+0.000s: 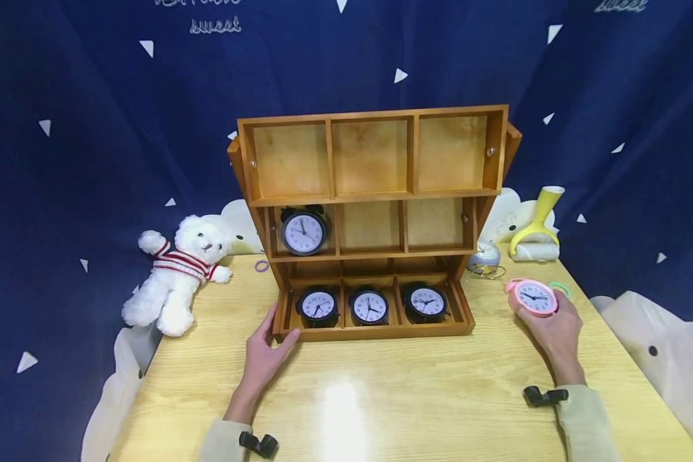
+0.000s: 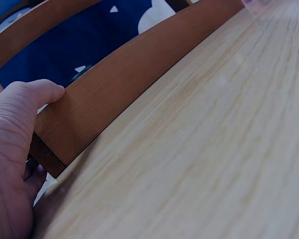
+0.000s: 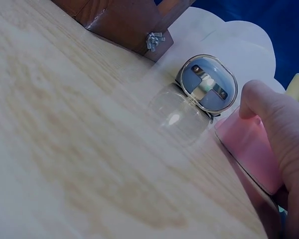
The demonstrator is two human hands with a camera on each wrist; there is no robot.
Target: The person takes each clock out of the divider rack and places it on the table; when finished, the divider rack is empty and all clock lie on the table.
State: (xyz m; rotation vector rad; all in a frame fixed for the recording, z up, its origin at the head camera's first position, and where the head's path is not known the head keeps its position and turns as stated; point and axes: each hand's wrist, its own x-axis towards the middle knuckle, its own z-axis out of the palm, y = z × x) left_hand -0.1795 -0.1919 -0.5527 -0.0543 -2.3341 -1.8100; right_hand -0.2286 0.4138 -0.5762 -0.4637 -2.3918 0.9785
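My left hand (image 1: 264, 356) grips the front left corner of a wooden tiered shelf (image 1: 375, 332); in the left wrist view the thumb lies over its front board (image 2: 89, 109), with fingers partly hidden behind the end. Black alarm clocks stand in all three bottom compartments: left (image 1: 317, 305), middle (image 1: 369, 308) and right (image 1: 427, 303). Another black alarm clock (image 1: 303, 232) sits in the middle tier's left compartment. At the right of the table, my right hand (image 1: 557, 330) holds a pink alarm clock (image 1: 534, 298), dial facing up toward the head camera. Its pink back (image 3: 251, 149) shows in the right wrist view.
Behind the pink clock are a small bluish clock (image 1: 485, 255), a green ring-shaped thing (image 1: 561, 288) and a yellow-handled lint roller (image 1: 537, 237). A white teddy bear (image 1: 179, 282) lies at the table's left edge. A purple ring (image 1: 262, 265) lies left of the shelf.
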